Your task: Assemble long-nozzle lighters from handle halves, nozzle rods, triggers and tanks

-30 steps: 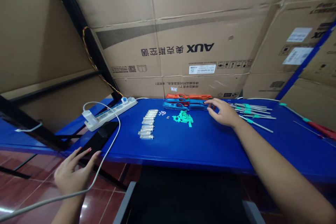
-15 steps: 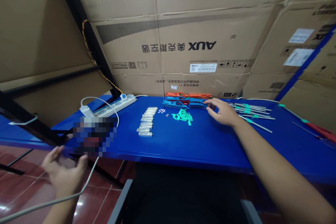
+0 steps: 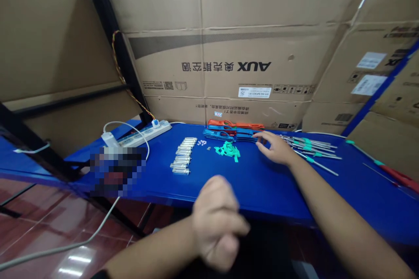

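My left hand [image 3: 216, 222] is blurred at the bottom centre, fingers curled, just below the front edge of the blue table [image 3: 262, 192]. It shows nothing in its grip. My right hand [image 3: 275, 148] rests on the tabletop with its fingers apart, holding nothing. Its fingertips are next to the stacked red and blue plastic clips [image 3: 225, 130]. Steel rods with green collars [image 3: 310, 149] lie to its right. Left of it are a pile of green plastic pieces [image 3: 227, 151], tiny white parts [image 3: 202, 142] and a row of clear glass tubes [image 3: 181, 155].
A white power strip [image 3: 140, 136] with a cable lies at the table's left, near a pixelated patch [image 3: 118, 170]. A red-handled screwdriver [image 3: 401, 178] lies far right. Large cardboard boxes [image 3: 225, 65] stand behind the table. The tiled floor lies below.
My left hand has moved from the lower left to the bottom centre, and its fingers have gone from spread to curled. My right hand has stayed near the clips, and the view has shifted slightly.
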The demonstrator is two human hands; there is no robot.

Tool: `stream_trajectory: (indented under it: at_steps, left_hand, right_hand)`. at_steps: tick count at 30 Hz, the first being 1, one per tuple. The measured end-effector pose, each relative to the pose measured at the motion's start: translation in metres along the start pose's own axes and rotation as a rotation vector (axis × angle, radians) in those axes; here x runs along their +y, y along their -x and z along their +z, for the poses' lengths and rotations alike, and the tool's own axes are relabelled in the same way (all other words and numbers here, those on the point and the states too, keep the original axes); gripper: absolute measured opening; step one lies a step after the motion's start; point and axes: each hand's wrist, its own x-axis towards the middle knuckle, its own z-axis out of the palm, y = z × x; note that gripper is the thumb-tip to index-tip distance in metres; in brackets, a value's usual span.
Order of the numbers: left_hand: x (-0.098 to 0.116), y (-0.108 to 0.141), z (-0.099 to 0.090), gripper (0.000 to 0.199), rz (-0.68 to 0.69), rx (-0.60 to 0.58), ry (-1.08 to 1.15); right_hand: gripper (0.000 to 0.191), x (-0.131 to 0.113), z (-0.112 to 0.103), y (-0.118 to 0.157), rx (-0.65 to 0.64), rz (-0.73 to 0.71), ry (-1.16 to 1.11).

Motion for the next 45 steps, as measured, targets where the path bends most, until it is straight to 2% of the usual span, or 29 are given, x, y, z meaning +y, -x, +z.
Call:
stream_trajectory:
  at_steps: [2,3,5,7,8,10,12,15,18,20,23,25,30,33,37,45]
  left_hand:
    - [-0.018,-0.074,0.042,0.049,-0.027,-0.02,0.156]
    - [-0.029,-0.104,0.055,0.049,-0.062,-0.023,0.156]
    - [-0.056,-0.143,0.061,0.051,-0.127,-0.021,0.063]
    - [-0.087,-0.156,0.047,0.053,-0.247,-0.041,-0.177]
    - [-0.101,-0.153,0.034,0.052,-0.327,-0.151,-0.288]
    - [-0.122,-0.132,0.004,0.042,-0.456,-0.387,-0.492]
    - [-0.131,-0.099,-0.026,0.048,-0.623,-0.477,-0.648]
    - [-0.13,-0.052,-0.059,0.065,-0.91,-0.594,-0.822]
    - [-0.132,-0.029,-0.076,0.066,-0.949,-0.745,-0.833]
    - [-0.137,-0.028,-0.079,0.062,-0.921,-0.823,-0.812]
    - [-0.145,-0.032,-0.075,0.063,-0.92,-0.812,-0.811]
    - [-0.147,-0.034,-0.069,0.067,-0.949,-0.8,-0.811]
    - [-0.147,-0.034,-0.059,0.077,-1.044,-0.911,-0.849]
    - [-0.152,-0.04,-0.062,0.075,-1.021,-0.887,-0.881]
    - [-0.165,-0.047,-0.069,0.077,-1.072,-0.814,-0.875]
    - [-0.175,-0.033,-0.066,0.078,-1.054,-0.795,-0.82]
  right_hand:
    - [0.025,0.001,0.0,0.0,-0.009,-0.002,-0.003]
    - [0.025,0.001,-0.001,0.0,-0.013,-0.008,-0.004]
    - [0.024,0.001,-0.002,0.001,-0.013,-0.016,0.001]
    - [0.024,0.001,-0.003,0.001,-0.001,-0.008,0.011]
    - [0.025,0.001,-0.003,0.001,0.002,0.002,0.017]
    - [0.026,0.002,-0.004,0.001,0.0,0.012,0.026]
    - [0.026,0.001,-0.003,0.001,-0.005,0.008,0.028]
    - [0.025,-0.001,-0.002,0.0,-0.014,0.0,0.028]
    - [0.026,-0.001,0.001,0.0,-0.052,0.007,0.036]
    - [0.026,0.0,0.002,0.001,-0.098,0.01,0.042]
    - [0.026,0.002,0.004,0.002,-0.146,0.012,0.037]
    - [0.026,0.003,0.004,0.002,-0.141,0.012,0.031]
    - [0.024,0.001,0.004,0.002,-0.149,0.011,0.035]
    - [0.025,0.002,0.004,0.002,-0.157,0.016,0.029]
    - [0.024,0.001,0.003,0.002,-0.153,0.013,0.022]
    - [0.023,-0.003,0.001,0.001,-0.169,0.027,0.025]
